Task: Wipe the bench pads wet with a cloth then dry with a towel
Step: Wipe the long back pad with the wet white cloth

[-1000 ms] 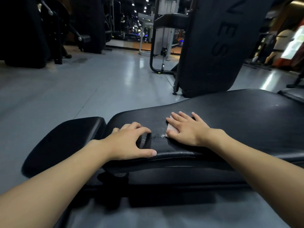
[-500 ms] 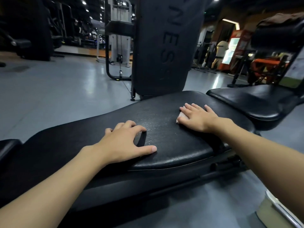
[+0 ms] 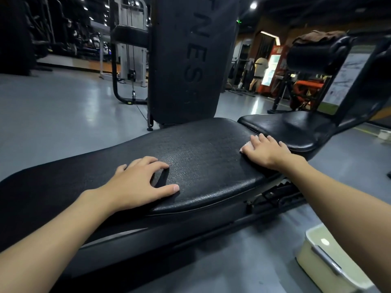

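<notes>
Two hands rest on the long bench pad (image 3: pixel 201 157): the left hand (image 3: pixel 139 182) braces, fingers spread, holding nothing; the right hand (image 3: pixel 267 152) presses flat on a small pale cloth (image 3: pixel 247 146) at the end nearest the seat pad (image 3: pixel 292 127). Limp and light, the cloth probably bunches unless pinned flat. It has slid seatward since earlier.

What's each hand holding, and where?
The right hand presses flat on the cloth, covering most of it; left hand rests on the pad, holding nothing.
</notes>
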Available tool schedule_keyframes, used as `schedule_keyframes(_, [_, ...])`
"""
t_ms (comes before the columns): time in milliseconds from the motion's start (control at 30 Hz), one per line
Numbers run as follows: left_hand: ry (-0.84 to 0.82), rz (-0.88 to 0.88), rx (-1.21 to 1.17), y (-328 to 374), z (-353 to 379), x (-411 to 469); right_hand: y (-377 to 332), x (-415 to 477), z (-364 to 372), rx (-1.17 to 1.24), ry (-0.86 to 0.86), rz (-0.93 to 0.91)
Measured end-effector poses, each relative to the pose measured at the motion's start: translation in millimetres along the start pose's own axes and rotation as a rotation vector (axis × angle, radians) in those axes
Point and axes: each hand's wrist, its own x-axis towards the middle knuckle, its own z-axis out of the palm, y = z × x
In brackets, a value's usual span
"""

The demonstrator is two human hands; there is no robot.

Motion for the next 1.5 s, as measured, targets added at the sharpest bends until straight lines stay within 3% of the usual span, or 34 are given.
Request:
schedule_keyframes(200, [-0.035,0.013,0.010,-30,-16,-29,-47,-31,16,-0.084,-0.020,-0.017])
schedule_keyframes(567, [-0.076,-0.153,0.049,-127,-48,-116,-247,-116,58,-0.087,-0.092,-0.419])
schedule_keyframes(1033, [0.104,-0.417,-0.304,-197,-66,-200,-430,-205,103,-0.073,-0.140,-0.826])
schedule_keyframes(1267, [0.085,-0.378,-0.220,-200,-62,-200,-400,-204,107,-0.070,0.034,-1.027])
schedule_keyframes(1500, [-0.047,-0.314,0.022,-158,-49,-163,-308,-178,88,-0.128,0.117,-0.932])
